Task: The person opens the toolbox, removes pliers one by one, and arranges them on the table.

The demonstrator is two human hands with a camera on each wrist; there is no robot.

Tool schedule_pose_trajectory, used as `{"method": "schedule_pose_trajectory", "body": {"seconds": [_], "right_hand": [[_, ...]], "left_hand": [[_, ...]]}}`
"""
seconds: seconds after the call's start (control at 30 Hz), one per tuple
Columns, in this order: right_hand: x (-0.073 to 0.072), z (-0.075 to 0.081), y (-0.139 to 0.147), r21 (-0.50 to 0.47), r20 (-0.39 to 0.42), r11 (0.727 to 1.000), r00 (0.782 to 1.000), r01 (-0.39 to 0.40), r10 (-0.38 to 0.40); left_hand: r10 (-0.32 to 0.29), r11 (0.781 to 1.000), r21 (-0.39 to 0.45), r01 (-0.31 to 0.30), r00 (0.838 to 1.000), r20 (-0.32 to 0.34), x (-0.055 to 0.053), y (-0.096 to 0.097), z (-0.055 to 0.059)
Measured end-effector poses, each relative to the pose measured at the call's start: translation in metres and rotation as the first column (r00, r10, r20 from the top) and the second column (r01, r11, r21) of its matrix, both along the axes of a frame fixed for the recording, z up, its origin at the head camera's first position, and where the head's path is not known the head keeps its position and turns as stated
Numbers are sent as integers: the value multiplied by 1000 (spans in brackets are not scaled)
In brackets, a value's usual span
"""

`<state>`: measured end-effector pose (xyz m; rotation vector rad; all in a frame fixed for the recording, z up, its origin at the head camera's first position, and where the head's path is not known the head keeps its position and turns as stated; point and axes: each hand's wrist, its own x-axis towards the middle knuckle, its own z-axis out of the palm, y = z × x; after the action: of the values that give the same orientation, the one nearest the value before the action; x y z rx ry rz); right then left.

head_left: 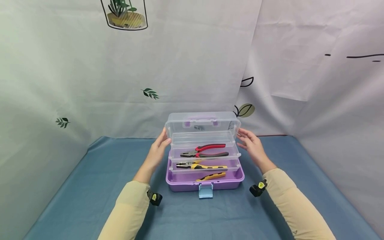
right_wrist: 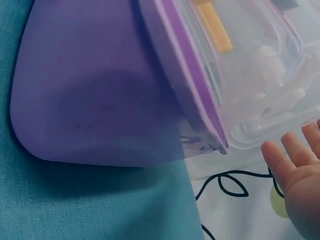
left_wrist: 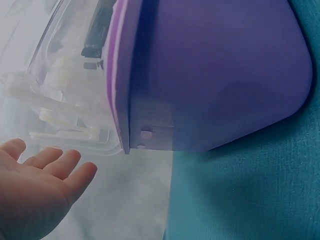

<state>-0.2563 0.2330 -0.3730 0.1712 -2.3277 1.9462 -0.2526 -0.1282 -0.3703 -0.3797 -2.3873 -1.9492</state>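
Observation:
A purple toolbox with a raised clear lid stands on the table, its clear trays stepped up and back. Red-and-black pliers lie in the upper tray, yellow-and-black pliers in the one below. In the base shows a yellow-and-black handle; the rest of that tool is hidden. My left hand is at the lid's left side, fingers extended, with the thumb toward the front. At the lid's right side is my right hand, its fingers spread and loosely bent. Neither wrist view shows fingers curled round the lid.
A light-blue latch hangs at the toolbox's front. Blue cloth covers the table. Behind the box rises a pale printed curtain, close to the table's back edge. Black wrist cameras sit at both cuffs.

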Motion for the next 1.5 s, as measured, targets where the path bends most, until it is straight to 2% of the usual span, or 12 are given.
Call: {"method": "schedule_pose_trajectory", "body": {"seconds": [0.23, 0.73, 1.1, 1.5], "right_hand": [[1, 2, 2, 38, -3, 999, 1000, -10, 11], [-1, -4, 6, 41, 61, 995, 995, -88, 85], [-5, -8, 7, 37, 112, 993, 988, -115, 110], [-7, -12, 7, 17, 149, 989, 978, -150, 146]], "left_hand": [[-48, 999, 19, 47, 998, 29, -2, -2, 1], [-32, 993, 112, 22, 996, 85, -5, -3, 0], [-56, 993, 108, 46, 995, 89, -7, -3, -3], [-112, 991, 81, 102, 985, 134, -10, -5, -8]]}}
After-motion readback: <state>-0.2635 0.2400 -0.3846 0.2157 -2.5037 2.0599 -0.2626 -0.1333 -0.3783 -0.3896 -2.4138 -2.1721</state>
